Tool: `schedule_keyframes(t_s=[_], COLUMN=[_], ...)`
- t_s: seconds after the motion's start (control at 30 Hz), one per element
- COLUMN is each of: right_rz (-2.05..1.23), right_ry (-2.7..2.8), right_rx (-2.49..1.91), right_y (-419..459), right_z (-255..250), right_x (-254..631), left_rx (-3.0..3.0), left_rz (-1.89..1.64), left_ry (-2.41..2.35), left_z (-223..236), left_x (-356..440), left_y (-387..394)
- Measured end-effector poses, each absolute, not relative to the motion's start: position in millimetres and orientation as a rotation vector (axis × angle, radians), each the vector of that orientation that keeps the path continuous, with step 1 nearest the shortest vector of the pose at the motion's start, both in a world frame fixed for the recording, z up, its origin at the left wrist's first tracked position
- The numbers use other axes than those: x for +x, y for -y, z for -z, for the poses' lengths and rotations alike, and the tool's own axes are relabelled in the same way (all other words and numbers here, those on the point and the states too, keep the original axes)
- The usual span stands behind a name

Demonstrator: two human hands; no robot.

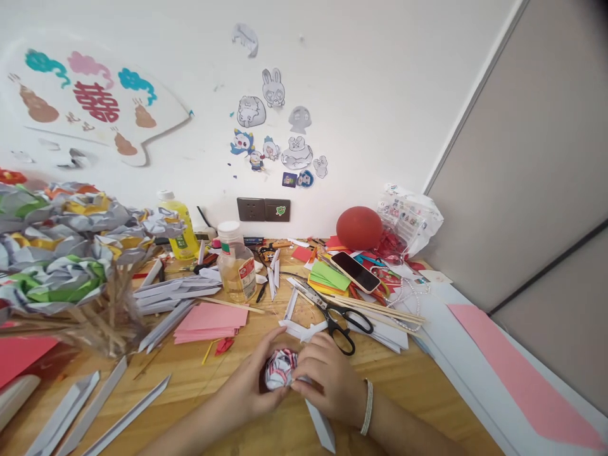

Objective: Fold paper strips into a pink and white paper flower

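Note:
Both of my hands meet low in the middle of the wooden table (418, 386). My left hand (251, 380) cups a small rolled paper flower (280, 368), white with red print. My right hand (327, 377) pinches the flower's right side, fingers closed on it, a bracelet on the wrist. A folded white paper strip (320, 424) trails from the flower toward me. Black-handled scissors (332, 310) lie just beyond my right hand.
A bundle of paper flowers on sticks (61, 253) fills the left. Pink paper sheets (209, 320), a glue bottle (236, 266), folded white strips (95, 408), a phone (355, 271), wooden skewers (380, 310), a red balloon (359, 227) and a long pink sheet (517, 380) lie around.

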State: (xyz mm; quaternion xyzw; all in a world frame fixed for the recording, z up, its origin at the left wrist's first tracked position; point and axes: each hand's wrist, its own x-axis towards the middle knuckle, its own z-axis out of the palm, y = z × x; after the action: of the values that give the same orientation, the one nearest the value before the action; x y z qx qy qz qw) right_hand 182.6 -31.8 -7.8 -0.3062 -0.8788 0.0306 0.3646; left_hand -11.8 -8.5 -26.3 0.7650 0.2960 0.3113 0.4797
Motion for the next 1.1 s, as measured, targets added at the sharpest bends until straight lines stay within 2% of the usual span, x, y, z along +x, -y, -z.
schedule_keyframes(t_s=[0.17, 0.3, 0.5, 0.73, 0.93, 1.1], right_rz=[0.355, 0.503, 0.400, 0.537, 0.224, 0.309], right_ry=[2.382, 2.380, 2.363, 2.348, 2.390, 2.481], right_rx=[-0.652, -0.524, -0.684, -0.581, -0.692, -0.612], right_y=[32.4, 33.0, 31.5, 32.6, 36.7, 39.9], right_z=[4.7, 4.2, 7.1, 8.6, 1.1, -4.2], right_x=[186.6, 188.7, 183.7, 179.4, 182.9, 188.5], left_rx=[1.867, 1.865, 1.872, 1.870, 1.828, 1.743], left_rz=[-0.725, -0.741, -0.724, -0.756, -0.771, -0.764], left_ry=[-0.764, -0.759, -0.794, -0.760, -0.714, -0.703], left_z=[23.2, 22.3, 16.5, 21.0, 27.1, 28.3], left_x=[-12.4, -12.4, -11.6, -10.6, -12.8, -14.6], left_y=[8.9, 8.3, 9.3, 7.3, 4.6, 3.4])
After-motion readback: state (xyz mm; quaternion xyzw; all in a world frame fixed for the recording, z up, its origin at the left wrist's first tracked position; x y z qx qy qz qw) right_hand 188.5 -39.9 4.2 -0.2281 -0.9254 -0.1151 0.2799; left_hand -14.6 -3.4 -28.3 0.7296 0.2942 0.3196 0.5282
